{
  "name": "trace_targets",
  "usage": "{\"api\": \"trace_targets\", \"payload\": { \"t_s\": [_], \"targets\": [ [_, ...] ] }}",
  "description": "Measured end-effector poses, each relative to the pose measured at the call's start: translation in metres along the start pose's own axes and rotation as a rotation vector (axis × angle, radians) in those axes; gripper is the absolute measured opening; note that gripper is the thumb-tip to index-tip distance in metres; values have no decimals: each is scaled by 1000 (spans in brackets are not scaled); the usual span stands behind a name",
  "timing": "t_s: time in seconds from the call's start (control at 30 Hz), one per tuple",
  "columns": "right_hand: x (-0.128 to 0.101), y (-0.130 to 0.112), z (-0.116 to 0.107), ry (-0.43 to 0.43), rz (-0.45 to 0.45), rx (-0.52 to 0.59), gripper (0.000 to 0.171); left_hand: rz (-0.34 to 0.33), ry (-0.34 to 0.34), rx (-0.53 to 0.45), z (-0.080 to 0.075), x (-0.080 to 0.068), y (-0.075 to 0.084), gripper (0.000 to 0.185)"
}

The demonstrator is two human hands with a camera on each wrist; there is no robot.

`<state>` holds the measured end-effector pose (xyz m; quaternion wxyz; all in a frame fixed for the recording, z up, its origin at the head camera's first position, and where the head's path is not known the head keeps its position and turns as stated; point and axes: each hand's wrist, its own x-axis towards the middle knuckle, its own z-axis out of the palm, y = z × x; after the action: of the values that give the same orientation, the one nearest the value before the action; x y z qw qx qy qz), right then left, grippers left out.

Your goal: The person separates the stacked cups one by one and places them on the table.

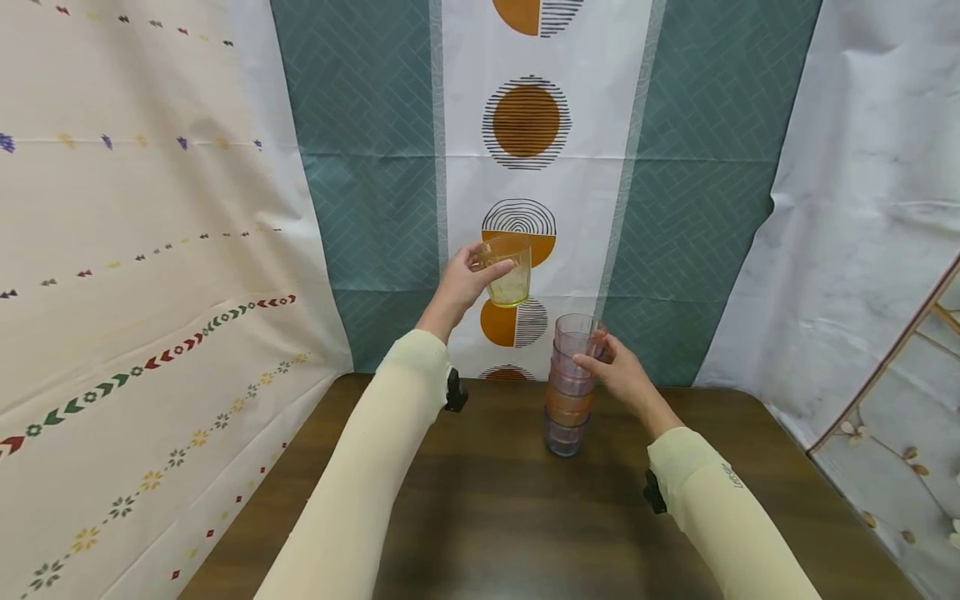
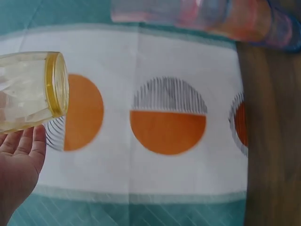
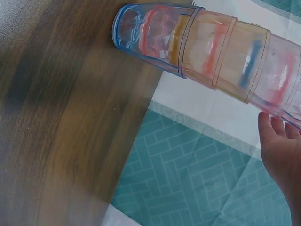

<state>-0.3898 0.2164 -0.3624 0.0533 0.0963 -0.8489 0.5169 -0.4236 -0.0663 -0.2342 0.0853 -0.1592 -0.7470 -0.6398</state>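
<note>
In the head view my left hand [image 1: 467, 285] grips a clear yellow tumbler [image 1: 510, 287] by its side, upright in the air, to the left of and higher than a tall stack of tumblers. The same yellow tumbler [image 2: 28, 92] shows at the left edge of the left wrist view, fingers along its side. My right hand [image 1: 618, 371] holds the stack near its top, thumb in front and fingers behind a clear pink tumbler [image 1: 576, 343]. Below it are nested orange, pinkish and blue tumblers [image 1: 567, 408], the blue base lowest over the dark wooden table.
The wooden table [image 1: 480, 517] ends at a hanging curtain with orange and striped circles [image 1: 527, 121] between green panels. A pale patterned cloth [image 1: 150, 250] hangs along the left side, and a white marbled one [image 1: 847, 208] along the right.
</note>
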Motion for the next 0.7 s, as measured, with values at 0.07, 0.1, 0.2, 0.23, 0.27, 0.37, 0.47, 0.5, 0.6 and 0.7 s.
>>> {"api": "trace_targets", "payload": {
  "t_s": [0.07,0.1,0.2,0.23,0.27,0.37,0.47,0.5,0.6,0.7],
  "targets": [
    [-1,-1,0,1,1,-2,89,-17,10,14,-7,-3,-6,85],
    [-1,-1,0,1,3,-5,89,-22,13,23,-10,-5,-10,85],
    [-2,-2,0,-1,3,-15,90,-36,26,62,-19,-10,-23,86],
    [-2,-2,0,-1,2,-17,90,-37,25,75,-22,-11,-27,86],
    [-1,-1,0,2,4,-16,90,-40,28,87,-24,-13,-32,87],
    [-2,1,1,-2,-2,-17,92,-43,30,112,-28,-17,-48,87],
    [-2,2,2,-4,6,-17,91,-65,26,105,-31,-22,-64,85],
    [-2,2,2,-5,7,-18,91,-72,24,100,-31,-23,-69,84],
    [-2,3,2,-3,13,-21,90,-98,15,85,-31,-27,-84,83],
    [-2,2,1,4,9,-15,90,-115,18,89,-29,-30,-94,85]
  ]
}}
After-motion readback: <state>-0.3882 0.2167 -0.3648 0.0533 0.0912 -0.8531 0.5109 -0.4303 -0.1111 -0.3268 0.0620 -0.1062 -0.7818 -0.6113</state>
